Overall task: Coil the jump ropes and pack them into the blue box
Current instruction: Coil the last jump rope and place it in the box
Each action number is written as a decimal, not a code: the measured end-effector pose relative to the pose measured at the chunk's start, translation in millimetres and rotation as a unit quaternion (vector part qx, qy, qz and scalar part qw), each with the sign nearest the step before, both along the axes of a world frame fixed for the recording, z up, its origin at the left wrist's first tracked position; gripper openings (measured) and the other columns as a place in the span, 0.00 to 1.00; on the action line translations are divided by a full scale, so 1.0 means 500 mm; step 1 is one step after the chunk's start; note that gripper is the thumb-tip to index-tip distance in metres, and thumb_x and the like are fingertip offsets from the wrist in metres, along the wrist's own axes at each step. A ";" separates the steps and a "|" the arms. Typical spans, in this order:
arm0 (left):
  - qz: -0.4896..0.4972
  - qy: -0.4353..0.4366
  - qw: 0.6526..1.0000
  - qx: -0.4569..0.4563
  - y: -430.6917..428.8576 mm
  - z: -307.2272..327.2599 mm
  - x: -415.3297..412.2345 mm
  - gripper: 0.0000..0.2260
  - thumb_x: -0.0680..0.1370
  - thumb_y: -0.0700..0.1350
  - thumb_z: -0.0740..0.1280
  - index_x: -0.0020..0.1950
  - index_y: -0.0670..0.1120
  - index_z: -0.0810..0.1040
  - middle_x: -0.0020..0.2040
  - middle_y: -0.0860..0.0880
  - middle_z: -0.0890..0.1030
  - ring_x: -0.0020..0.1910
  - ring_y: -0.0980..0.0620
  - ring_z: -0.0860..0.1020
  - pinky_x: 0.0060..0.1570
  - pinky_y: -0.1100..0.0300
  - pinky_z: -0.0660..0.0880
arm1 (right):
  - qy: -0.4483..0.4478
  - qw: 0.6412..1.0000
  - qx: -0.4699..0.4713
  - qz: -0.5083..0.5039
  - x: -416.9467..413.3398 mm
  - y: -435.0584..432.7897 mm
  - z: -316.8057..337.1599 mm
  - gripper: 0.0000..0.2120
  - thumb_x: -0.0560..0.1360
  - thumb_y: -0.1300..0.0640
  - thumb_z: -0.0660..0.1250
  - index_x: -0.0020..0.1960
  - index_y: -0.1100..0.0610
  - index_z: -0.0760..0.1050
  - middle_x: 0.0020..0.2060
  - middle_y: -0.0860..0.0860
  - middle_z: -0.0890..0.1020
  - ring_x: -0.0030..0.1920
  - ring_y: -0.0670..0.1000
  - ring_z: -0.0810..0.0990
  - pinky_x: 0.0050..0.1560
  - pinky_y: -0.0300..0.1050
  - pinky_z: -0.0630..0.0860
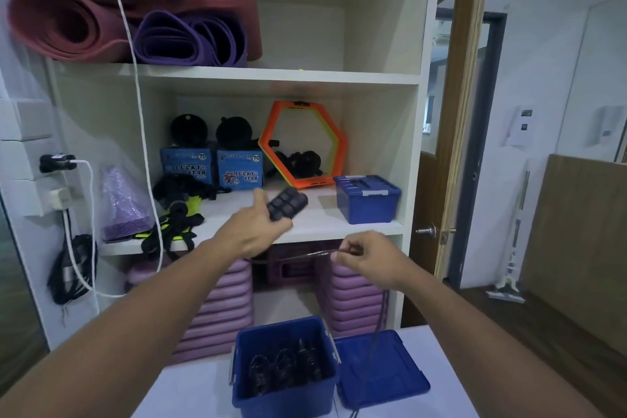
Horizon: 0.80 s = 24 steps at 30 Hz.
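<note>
1. A white shelf unit (pixel 244 76) fills the far side. Rolled yoga mats (pixel 68 20) lie on its top shelf, and a wooden door frame (pixel 458 112) stands to its right.
2. The middle shelf holds two Lucky Star boxes (pixel 239 170), an orange hexagon ring (pixel 268 132) leaning against the back wall, and a lidded blue tub (pixel 368 200) at the right end.
3. On the shelf below are stacks of purple padded pieces (pixel 224 309).
4. Nearest the camera is a white table (pixel 190 394). On it stands the open blue box (pixel 281 394), with its lid (pixel 380 370) lying flat just to the right, touching the box.
5. Coiled ropes (pixel 281 366) already lie inside the open blue box, with dark loops and handles visible.
6. The left hand (pixel 258 231) is raised in front of the middle shelf. Its fingers are curled round a bundle of dark handles (pixel 286 205), whose rounded ends point away from the camera.
7. The right hand (pixel 369 258) is to the right and slightly lower. Its thumb and fingertips pinch a thin jump rope (pixel 305 254).
8. The jump rope runs taut between the two hands. From the right hand it hangs down onto the lid.
</note>
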<state>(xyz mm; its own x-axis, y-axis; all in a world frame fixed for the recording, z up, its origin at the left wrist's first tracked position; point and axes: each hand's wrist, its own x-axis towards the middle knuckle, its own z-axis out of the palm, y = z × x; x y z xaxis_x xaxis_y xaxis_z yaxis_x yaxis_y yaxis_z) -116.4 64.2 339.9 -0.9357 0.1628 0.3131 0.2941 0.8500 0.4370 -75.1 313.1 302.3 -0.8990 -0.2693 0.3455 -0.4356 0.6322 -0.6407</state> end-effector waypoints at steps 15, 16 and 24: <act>-0.280 -0.320 0.849 0.313 0.005 -0.025 0.118 0.12 0.79 0.50 0.55 0.57 0.44 0.67 0.42 0.40 0.80 0.28 0.49 0.72 0.29 0.60 0.64 | 0.042 0.990 -0.129 0.046 -0.024 -0.013 0.080 0.07 0.75 0.55 0.72 0.47 0.58 0.85 0.35 0.47 0.84 0.35 0.41 0.78 0.42 0.39 0.76; -0.289 -0.321 0.842 0.323 0.000 -0.025 0.117 0.14 0.76 0.51 0.57 0.57 0.45 0.67 0.42 0.40 0.80 0.28 0.49 0.72 0.29 0.60 0.64 | 0.031 0.987 -0.150 0.048 -0.032 -0.011 0.074 0.07 0.75 0.55 0.72 0.47 0.58 0.85 0.37 0.49 0.85 0.38 0.45 0.80 0.45 0.44 0.77; -0.319 -0.254 0.851 0.331 -0.028 -0.013 0.098 0.25 0.68 0.46 0.70 0.63 0.45 0.70 0.47 0.42 0.80 0.33 0.50 0.75 0.32 0.58 0.71 | -0.030 0.978 -0.206 0.027 -0.040 -0.022 0.011 0.10 0.79 0.58 0.66 0.49 0.63 0.82 0.30 0.51 0.79 0.27 0.48 0.67 0.28 0.39 0.64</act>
